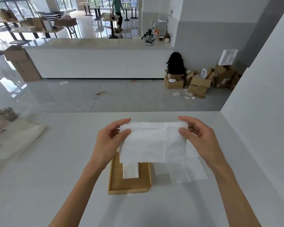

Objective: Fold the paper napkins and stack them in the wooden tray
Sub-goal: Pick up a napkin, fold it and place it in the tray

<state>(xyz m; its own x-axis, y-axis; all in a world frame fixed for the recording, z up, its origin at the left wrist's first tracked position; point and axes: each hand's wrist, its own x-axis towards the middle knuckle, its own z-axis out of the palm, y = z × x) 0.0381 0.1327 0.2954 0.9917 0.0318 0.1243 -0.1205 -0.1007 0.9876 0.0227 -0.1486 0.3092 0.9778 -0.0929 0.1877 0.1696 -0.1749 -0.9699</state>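
White paper napkin hangs in the air over the table, held up by its two top corners. Left hand pinches the left corner between thumb and fingers, and right hand pinches the right corner the same way. Under it sits a flat wooden tray with a folded white napkin inside. More open white napkins lie flat just beside the tray on the white table.

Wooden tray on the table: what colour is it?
Light honey-brown wood, seen in the head view.
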